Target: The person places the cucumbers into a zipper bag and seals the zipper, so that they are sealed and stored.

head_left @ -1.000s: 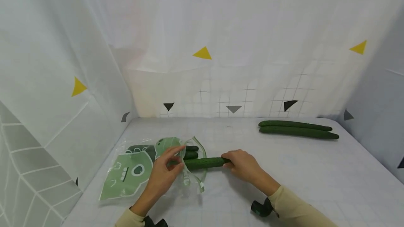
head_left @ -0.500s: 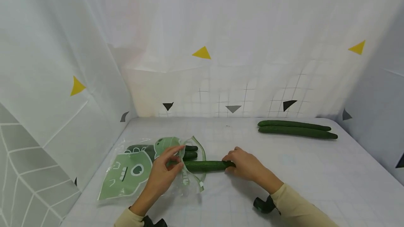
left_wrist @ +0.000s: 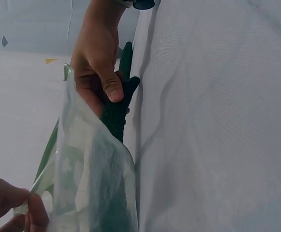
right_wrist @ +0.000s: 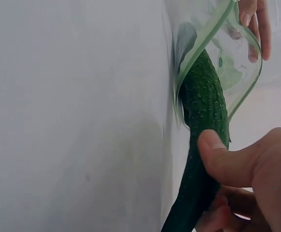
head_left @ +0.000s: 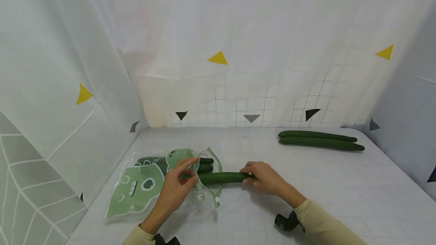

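Note:
My right hand (head_left: pixel 265 179) grips the outer end of a dark green cucumber (head_left: pixel 223 178), thumb on one side and fingers on the other in the right wrist view. The cucumber's other end is inside a clear zip bag (head_left: pixel 136 188) printed with green cartoon figures. My left hand (head_left: pixel 177 184) pinches the bag's edge, thumb against fingers, and holds the mouth apart. Two more cucumbers (head_left: pixel 206 168) lie in the bag, their ends showing at the opening. In the right wrist view the bag's green zip rim (right_wrist: pixel 205 42) arches over the cucumber.
Another pair of cucumbers (head_left: pixel 320 143) lies side by side at the back right of the white table (head_left: pixel 306 184). White curtains with yellow and dark triangles surround the table. Each wrist wears a small black camera (head_left: pixel 286 221).
My right hand has shifted slightly right and its grip on the cucumber has changed, with the cucumber's outer end tilting lower. My left hand and the bag have stayed in place.

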Demonstrator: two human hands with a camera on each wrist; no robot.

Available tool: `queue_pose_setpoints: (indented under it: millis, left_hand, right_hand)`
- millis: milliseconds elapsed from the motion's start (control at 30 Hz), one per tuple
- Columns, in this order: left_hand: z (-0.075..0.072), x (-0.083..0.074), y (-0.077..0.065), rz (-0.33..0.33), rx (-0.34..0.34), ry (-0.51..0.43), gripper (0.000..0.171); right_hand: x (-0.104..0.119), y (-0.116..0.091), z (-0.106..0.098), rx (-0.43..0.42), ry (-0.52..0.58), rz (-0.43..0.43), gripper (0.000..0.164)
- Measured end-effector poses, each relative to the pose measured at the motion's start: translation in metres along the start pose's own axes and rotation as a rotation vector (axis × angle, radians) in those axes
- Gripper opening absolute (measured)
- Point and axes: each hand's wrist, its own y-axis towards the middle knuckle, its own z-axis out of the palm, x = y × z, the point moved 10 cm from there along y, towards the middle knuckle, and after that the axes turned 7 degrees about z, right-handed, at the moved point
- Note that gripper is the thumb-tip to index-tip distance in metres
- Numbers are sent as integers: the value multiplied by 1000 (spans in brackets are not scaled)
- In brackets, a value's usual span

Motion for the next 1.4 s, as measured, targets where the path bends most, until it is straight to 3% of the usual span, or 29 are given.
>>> queue_pose_setpoints:
  millis: [367,1400]
  left_hand:
    - [0,2,0,4,7,-4,57]
    - [-1,-1,-1,7,-1,9,56]
  right_hand:
    - [11,4,-2,-42,101,33,27]
    - [44,29,9,-100,73,9,27]
